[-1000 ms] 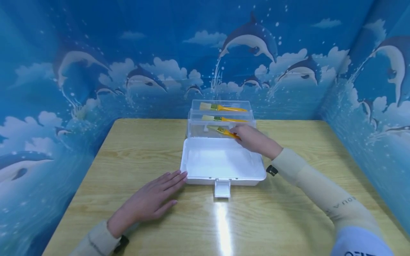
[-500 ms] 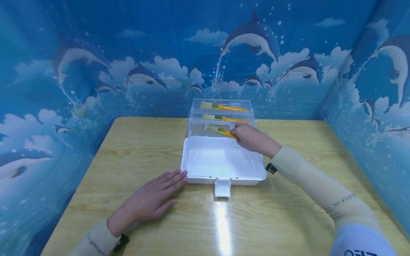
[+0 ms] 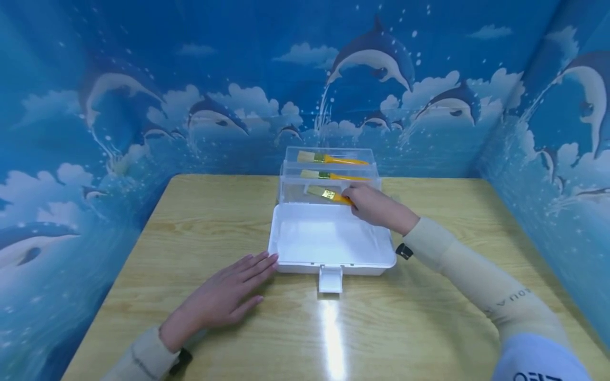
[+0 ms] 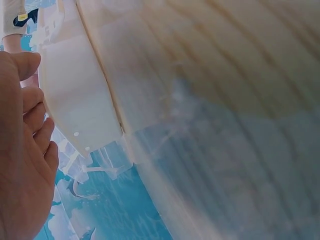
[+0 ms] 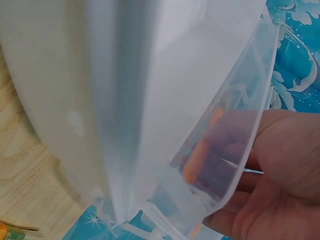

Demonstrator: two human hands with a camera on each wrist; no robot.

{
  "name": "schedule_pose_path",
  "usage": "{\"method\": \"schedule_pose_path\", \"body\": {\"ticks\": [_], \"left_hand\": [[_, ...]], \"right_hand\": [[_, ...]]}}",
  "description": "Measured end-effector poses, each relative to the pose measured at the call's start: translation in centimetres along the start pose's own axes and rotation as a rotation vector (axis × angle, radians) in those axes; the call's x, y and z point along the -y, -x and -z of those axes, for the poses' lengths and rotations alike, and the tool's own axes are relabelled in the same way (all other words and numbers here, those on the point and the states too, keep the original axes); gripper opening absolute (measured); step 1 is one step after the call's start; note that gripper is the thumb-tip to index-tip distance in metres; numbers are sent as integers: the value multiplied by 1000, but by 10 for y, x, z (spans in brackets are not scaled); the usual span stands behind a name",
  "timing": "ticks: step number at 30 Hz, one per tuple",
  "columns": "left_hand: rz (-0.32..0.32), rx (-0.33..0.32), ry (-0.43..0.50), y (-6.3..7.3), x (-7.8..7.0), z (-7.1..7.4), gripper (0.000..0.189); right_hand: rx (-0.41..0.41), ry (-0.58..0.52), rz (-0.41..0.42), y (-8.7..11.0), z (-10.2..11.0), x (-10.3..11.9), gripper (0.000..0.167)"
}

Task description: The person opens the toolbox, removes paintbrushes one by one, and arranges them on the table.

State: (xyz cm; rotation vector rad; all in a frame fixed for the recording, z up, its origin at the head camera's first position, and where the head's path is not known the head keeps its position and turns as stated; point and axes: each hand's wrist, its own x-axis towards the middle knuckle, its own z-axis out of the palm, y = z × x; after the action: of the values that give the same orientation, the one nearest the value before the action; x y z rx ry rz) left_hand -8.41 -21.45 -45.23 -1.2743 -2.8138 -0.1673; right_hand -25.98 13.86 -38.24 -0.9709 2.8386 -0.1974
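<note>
A white plastic box (image 3: 329, 238) stands with its lid up and its front latch hanging down. Behind its base, clear trays (image 3: 293, 193) rise in steps. In the lowest tray lies a paintbrush (image 3: 329, 194) with pale bristles and an orange handle; my right hand (image 3: 376, 206) pinches that handle. Through the clear tray wall in the right wrist view, fingers surround the orange handle (image 5: 200, 160). My left hand (image 3: 224, 293) rests with fingers extended, fingertips right at the box's front left corner.
One paintbrush (image 3: 333, 159) lies in the top tray and another paintbrush (image 3: 333, 175) in the middle tray. The wooden table (image 3: 205, 222) runs back to a blue dolphin-print curtain (image 3: 238, 79). An orange and green object (image 5: 6, 232) shows at the right wrist view's corner.
The paintbrush in the lowest tray has turned slightly, so its metal band now catches the light. Both hands stay in nearly the same places.
</note>
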Motion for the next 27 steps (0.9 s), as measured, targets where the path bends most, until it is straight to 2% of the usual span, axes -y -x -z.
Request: {"method": "schedule_pose_path", "body": {"ticks": [12,22,27], "left_hand": [[-14,-28,-9,0,1,-2,68],[4,1,9,1,0,0,67],[-2,-13,8,1,-1,-1,67]], "right_hand": [[2,6,6,2,-3,-1,32],[3,-24,-8,8,-1,3,33],[-21,-39,-11,15,0,2,35]]}}
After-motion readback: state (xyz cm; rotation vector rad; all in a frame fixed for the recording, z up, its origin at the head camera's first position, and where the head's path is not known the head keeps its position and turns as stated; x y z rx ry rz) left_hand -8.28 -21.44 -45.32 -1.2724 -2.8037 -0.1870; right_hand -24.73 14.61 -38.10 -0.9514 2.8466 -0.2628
